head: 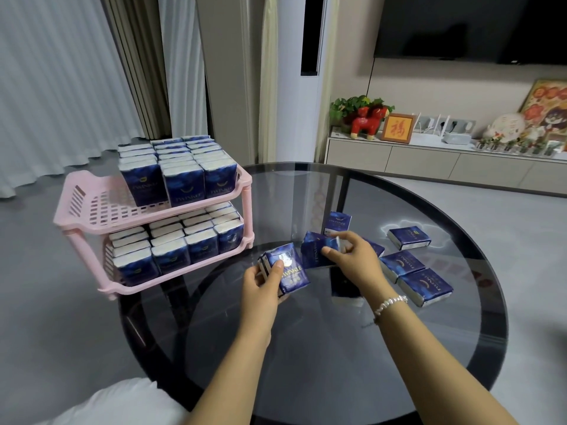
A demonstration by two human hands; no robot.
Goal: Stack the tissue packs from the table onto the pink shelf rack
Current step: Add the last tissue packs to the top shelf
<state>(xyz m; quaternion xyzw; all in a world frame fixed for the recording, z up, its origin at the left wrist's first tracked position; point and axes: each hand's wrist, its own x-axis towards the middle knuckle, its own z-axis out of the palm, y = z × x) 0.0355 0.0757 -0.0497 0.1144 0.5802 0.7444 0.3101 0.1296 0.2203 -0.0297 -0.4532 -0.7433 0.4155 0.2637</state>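
— Pink rack (92, 207) nearly full?
— Mostly; I see both tiers packed. Left hand (260, 280) grips a pack (288, 268), right hand (352, 256) pinches another (316, 253); four loose packs (408, 237) beyond it.

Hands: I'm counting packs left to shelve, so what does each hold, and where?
Left hand: small stack of blue tissue packs, lower-left edge. Right hand: blue tissue pack, right end.

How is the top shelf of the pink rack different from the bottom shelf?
The top shelf has bare space at its front-left; the bottom shelf looks packed full. The top shelf's packs sit toward the back and right; the bottom shelf's packs reach the front. Both hold blue packs standing upright.
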